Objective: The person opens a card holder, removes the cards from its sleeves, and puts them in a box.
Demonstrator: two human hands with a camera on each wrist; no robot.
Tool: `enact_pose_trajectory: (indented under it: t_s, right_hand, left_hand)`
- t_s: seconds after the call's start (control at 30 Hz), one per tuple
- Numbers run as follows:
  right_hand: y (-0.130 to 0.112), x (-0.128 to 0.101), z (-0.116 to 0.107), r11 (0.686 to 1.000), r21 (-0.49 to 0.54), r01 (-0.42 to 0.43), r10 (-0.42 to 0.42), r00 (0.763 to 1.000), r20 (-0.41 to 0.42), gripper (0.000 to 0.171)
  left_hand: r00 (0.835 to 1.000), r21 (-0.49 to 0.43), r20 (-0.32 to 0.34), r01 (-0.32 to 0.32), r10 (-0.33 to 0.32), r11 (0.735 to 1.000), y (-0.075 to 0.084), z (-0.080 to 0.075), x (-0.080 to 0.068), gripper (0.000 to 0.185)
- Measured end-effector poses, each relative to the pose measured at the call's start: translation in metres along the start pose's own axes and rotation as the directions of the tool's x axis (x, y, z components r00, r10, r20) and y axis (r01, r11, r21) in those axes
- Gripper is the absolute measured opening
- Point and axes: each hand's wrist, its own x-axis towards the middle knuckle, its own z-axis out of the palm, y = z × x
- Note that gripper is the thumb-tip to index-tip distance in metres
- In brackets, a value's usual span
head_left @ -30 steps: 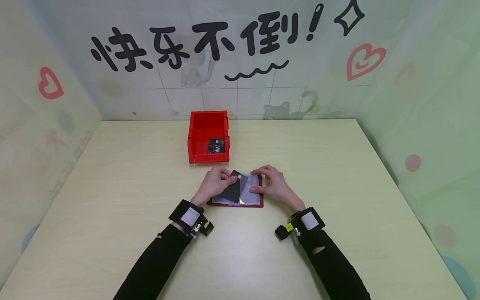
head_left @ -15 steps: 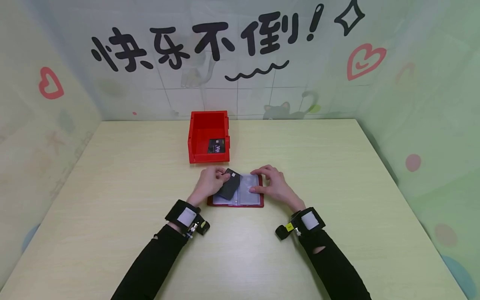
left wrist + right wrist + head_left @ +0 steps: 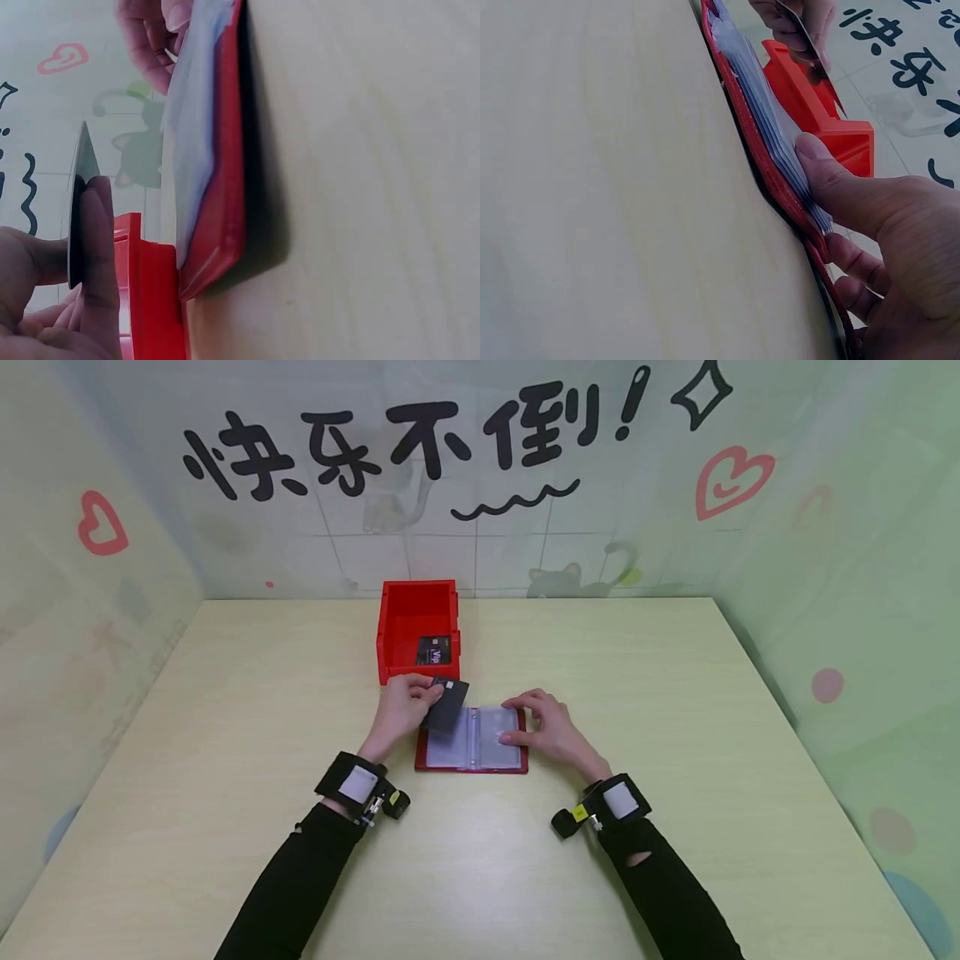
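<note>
Dark card (image 3: pixel 447 704) now lifted off holder (image 3: pixel 472 745)

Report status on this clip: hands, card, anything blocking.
Left hand pinches dark card, lifted off card holder. Right hand presses holder's right page flat. Red bin just beyond, one card inside; path clear.

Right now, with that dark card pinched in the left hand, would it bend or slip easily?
The dark card probably stays stiff: it juts flat past the left hand without drooping. Its thin edge in the left wrist view suggests it is light. Its smooth face might slip, though thumb and finger pinch it.
</note>
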Motion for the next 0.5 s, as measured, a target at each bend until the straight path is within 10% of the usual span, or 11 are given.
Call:
enact_pose_trajectory:
  t_s: [0.5]
  right_hand:
    - [-0.001, 0.001, 0.000, 1.000, 0.006, -0.016, 0.016, 1.000, 0.006, 0.052]
  left_hand:
    - [0.980, -0.120, -0.194, 0.030, -0.053, 0.992, 0.010, -0.009, 0.023, 0.038]
